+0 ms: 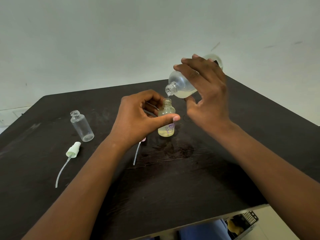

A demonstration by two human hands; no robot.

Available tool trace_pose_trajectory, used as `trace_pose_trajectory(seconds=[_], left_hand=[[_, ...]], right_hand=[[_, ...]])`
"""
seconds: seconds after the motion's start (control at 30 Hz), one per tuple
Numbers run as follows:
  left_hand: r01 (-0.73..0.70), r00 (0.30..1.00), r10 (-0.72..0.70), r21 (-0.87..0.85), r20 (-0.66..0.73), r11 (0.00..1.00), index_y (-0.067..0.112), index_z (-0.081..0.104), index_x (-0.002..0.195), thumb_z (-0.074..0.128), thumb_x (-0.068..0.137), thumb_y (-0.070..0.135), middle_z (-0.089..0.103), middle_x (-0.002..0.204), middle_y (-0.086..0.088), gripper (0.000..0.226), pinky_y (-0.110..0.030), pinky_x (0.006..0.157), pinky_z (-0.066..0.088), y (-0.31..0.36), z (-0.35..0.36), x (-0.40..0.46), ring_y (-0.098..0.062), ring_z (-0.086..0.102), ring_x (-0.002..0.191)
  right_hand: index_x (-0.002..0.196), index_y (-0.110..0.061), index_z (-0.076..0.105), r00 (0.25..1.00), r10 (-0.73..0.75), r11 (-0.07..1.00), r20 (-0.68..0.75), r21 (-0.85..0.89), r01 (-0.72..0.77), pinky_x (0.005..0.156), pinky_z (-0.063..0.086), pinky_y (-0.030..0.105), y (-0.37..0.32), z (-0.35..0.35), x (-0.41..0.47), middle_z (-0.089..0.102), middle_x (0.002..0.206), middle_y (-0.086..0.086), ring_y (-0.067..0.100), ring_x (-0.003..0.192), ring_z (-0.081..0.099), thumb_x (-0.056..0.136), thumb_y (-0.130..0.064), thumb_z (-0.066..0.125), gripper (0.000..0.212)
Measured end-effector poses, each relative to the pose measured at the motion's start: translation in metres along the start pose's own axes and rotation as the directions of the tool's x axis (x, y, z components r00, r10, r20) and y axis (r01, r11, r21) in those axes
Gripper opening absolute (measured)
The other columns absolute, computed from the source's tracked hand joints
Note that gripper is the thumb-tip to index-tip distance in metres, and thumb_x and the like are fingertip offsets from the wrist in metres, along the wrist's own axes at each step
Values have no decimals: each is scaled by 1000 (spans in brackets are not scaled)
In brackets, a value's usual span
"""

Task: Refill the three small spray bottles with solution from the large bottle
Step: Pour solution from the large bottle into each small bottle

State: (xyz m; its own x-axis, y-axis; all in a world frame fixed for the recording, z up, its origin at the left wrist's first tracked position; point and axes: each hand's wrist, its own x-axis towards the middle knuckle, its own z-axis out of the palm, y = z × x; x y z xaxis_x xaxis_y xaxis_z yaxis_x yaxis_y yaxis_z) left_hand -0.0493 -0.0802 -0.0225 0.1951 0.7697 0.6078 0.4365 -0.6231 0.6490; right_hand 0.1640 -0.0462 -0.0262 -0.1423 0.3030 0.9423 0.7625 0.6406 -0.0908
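Head view: the small spray bottle (166, 118) being filled stands upright on the dark surface (173, 179), nearly full of pale yellowish solution. The left hand (138, 118) curls round it, thumb across its front. Just above its open neck, the large bottle (183, 82) is tipped mouth-down in the right hand (206, 89), whose fingers wrap over the top and thumb presses underneath. A thin stream runs between the two mouths.

Overflow looks like the nearest risk: the level is close to the shoulder, so pouring on too long would spill over the neck and the left thumb. The target mouth is narrow, and a small wobble of the right grip would send the stream down the outside. A wet-looking patch already shows on the surface in front of the bottle.

Counted: one large bottle; two small bottles visible, the second (81, 126) empty and uncapped well to the left; a third is not in view. Two spray heads with dip tubes lie flat: a pale green one (73, 150), and a pink one (138, 149) partly hidden under the left wrist.
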Motion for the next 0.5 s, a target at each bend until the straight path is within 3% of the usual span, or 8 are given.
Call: trace_pose_trajectory(seconds=[0.3,0.5], left_hand=[[1,1000,-1,9,2,1000,19,78,100,95,69,51,76,91,8,47,-27,75,63,0,-1,0,-13,75,86],[-5,1000,5,9,5,1000,18,78,100,94,70,50,76,91,8,47,-24,74,62,0,-1,0,-12,75,86]], right_hand=[[135,-11,71,1000,8,1000,12,7,-9,116,42,53,-2,-1,0,67,141,5,31,142,55,68,12,65,71],[135,-12,71,1000,9,1000,7,3,-9,115,43,53,-1,0,0,67,141,5,31,142,56,68,13,67,71]])
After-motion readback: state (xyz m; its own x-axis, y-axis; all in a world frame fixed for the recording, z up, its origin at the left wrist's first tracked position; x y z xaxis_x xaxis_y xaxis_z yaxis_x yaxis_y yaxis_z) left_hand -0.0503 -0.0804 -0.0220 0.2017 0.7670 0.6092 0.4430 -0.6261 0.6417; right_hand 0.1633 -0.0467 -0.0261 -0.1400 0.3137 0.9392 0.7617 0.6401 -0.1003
